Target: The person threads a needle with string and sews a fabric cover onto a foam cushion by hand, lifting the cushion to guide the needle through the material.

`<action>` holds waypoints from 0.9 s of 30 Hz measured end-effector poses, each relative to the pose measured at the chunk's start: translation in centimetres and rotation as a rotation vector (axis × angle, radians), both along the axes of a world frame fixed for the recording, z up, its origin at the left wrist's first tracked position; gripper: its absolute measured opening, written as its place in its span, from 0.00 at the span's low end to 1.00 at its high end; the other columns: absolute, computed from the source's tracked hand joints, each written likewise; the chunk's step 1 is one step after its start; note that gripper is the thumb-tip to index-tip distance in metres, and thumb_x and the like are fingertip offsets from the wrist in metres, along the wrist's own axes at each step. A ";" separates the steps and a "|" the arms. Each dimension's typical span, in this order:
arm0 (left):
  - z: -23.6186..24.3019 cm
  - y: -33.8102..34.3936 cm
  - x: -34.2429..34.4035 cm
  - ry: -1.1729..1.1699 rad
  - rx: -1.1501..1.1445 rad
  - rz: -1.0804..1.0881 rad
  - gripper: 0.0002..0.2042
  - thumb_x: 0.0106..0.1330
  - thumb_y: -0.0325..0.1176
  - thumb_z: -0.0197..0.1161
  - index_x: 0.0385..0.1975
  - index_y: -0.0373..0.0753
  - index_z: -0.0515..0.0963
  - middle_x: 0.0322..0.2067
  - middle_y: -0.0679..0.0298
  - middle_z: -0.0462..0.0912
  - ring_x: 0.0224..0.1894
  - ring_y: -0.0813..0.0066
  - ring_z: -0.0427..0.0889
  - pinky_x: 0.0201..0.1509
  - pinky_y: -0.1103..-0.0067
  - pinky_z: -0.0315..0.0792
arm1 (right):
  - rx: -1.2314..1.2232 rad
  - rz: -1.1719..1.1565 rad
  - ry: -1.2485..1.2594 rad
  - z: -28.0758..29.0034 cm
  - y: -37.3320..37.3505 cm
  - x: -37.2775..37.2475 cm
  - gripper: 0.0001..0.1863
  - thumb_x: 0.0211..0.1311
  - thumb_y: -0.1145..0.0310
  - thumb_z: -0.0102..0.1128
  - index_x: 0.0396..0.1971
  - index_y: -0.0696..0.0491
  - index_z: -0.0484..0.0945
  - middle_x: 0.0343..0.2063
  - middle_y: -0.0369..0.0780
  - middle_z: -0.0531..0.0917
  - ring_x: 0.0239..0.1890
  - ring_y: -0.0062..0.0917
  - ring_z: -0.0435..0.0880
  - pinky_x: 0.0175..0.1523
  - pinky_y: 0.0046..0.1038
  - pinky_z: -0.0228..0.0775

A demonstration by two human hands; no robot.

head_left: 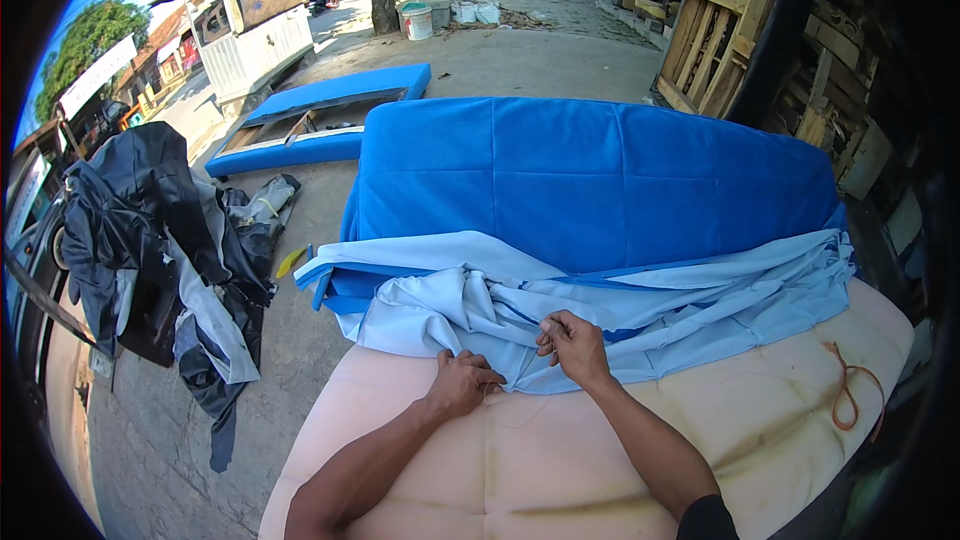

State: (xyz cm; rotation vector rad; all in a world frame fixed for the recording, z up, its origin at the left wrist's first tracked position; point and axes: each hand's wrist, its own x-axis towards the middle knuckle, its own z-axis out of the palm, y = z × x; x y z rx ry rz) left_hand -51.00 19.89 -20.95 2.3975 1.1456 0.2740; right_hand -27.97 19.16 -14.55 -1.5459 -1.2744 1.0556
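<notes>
My left hand [464,383] rests on the foam at the near edge of a pale blue cloth [420,315], its fingers closed on that edge. Just right of it and a little higher, my right hand [574,342] is raised over the cloth in a pinch. What sits between its fingertips is too small to make out. A thin thread [527,423] loops loosely across the foam below the two hands. The bunched cloth joins a bright blue quilted cover [560,185] standing behind it. Under everything lies a large pale foam pad [420,470] with creases and brownish stains.
An orange-brown cord [843,390] lies looped on the foam's right side. Torn black sheeting [130,210] is heaped at the left. A blue padded frame [320,115] lies on the concrete behind. Wooden pallets [722,25] lean at the right; a white bucket [417,22] stands farther off.
</notes>
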 end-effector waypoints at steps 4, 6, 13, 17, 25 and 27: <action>-0.2 0.0 0.0 0.003 0.002 0.003 0.08 0.63 0.42 0.68 0.41 0.56 0.88 0.40 0.70 0.83 0.52 0.69 0.76 0.59 0.58 0.56 | -0.064 -0.070 0.027 -0.3 0.3 0.2 0.12 0.71 0.66 0.57 0.38 0.60 0.82 0.25 0.39 0.85 0.26 0.19 0.87 0.24 0.22 0.76; 0.0 0.0 0.0 0.002 -0.009 0.005 0.08 0.63 0.42 0.68 0.41 0.56 0.87 0.40 0.70 0.83 0.52 0.69 0.76 0.59 0.58 0.55 | -0.041 -0.059 0.043 -0.3 0.3 0.2 0.11 0.71 0.66 0.57 0.38 0.60 0.81 0.25 0.39 0.85 0.26 0.19 0.87 0.24 0.21 0.76; 0.6 -0.1 0.3 -0.005 -0.054 0.014 0.08 0.65 0.42 0.67 0.41 0.57 0.87 0.40 0.69 0.83 0.52 0.68 0.76 0.59 0.56 0.56 | -0.060 0.008 0.051 0.0 0.1 -0.9 0.13 0.70 0.64 0.61 0.39 0.61 0.80 0.27 0.40 0.86 0.27 0.20 0.86 0.25 0.21 0.76; -0.6 0.4 1.4 -0.074 -0.062 0.058 0.07 0.65 0.41 0.65 0.39 0.58 0.87 0.41 0.71 0.84 0.49 0.66 0.77 0.55 0.52 0.59 | -0.044 0.008 0.073 -0.2 1.5 -1.3 0.14 0.69 0.63 0.63 0.38 0.61 0.80 0.27 0.39 0.86 0.27 0.20 0.86 0.26 0.21 0.76; -4.0 1.7 1.8 -0.225 -0.153 -0.061 0.06 0.62 0.36 0.65 0.35 0.54 0.87 0.39 0.68 0.84 0.47 0.64 0.77 0.54 0.59 0.69 | -0.065 -0.061 0.008 -4.7 2.2 -1.7 0.12 0.70 0.66 0.60 0.33 0.61 0.76 0.23 0.39 0.83 0.24 0.21 0.85 0.25 0.24 0.78; -4.1 1.7 1.7 -0.315 -0.136 -0.099 0.05 0.62 0.34 0.65 0.34 0.52 0.87 0.34 0.66 0.85 0.45 0.64 0.78 0.52 0.69 0.71 | -0.056 -0.070 0.045 -5.8 1.9 -1.3 0.11 0.72 0.68 0.57 0.32 0.61 0.74 0.21 0.39 0.80 0.23 0.21 0.85 0.25 0.24 0.79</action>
